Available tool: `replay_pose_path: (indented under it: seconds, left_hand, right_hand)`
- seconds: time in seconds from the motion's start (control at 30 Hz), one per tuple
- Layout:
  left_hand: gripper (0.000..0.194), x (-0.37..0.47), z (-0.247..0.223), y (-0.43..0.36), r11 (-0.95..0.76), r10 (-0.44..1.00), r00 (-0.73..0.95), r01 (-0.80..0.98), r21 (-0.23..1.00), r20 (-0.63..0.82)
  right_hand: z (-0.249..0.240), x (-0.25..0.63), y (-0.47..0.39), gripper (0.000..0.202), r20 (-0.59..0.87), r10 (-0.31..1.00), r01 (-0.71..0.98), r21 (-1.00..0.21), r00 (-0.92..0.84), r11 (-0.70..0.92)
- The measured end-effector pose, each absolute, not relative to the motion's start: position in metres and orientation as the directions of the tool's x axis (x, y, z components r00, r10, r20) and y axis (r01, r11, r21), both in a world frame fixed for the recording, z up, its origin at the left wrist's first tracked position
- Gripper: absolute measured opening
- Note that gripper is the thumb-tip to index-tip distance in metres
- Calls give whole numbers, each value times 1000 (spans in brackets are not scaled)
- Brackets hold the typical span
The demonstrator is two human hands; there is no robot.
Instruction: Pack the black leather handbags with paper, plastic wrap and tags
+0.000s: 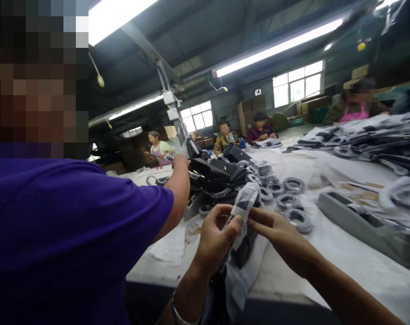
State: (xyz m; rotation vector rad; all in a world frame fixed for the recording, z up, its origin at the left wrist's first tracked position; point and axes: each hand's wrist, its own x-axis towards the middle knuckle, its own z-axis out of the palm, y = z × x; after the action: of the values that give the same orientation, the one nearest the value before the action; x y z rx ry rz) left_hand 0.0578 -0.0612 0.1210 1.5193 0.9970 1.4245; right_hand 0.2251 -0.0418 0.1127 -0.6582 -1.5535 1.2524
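A black strap wrapped in thin white sheeting (244,201) rises between my two hands, above the near edge of the table. My left hand (214,239) is closed around it, the thumb lying across the white wrap. From the other side, the fingers of my right hand (276,228) pinch the wrap; their tips are partly hidden behind it. Below my hands, dark material and loose white sheeting (240,280) hang past the table edge. Just beyond lie several coiled, wrapped straps (298,220) and a pile of black bags (221,171).
At my left, a co-worker in a purple shirt (72,225) reaches an arm across the table (157,282) toward the bags. A grey tape dispenser (364,225) stands at the right. Behind it is a heap of wrapped straps (367,135). Several other people sit farther back.
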Motion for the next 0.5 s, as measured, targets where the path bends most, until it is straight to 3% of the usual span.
replay_pose_path:
  seconds: [0.07, 0.13, 0.4, 0.5]
  left_hand:
    - [30, 59, 121, -60, -376, 927, 29, 65, 924, 375]
    - [32, 61, 122, -58, -387, 921, -9, 99, 917, 389]
    - [64, 46, 84, -75, -468, 868, -114, 143, 872, 484]
    - [65, 32, 55, -78, -394, 891, -163, 184, 901, 423]
  right_hand:
    - [113, 228, -46, 41, 317, 855, -329, -926, -411, 186]
    - [114, 226, -47, 44, 292, 876, -384, -913, -385, 136]
    - [109, 211, -27, 48, 201, 952, -318, -940, -230, 122]
    - [106, 212, -17, 49, 198, 962, -297, -945, -191, 135]
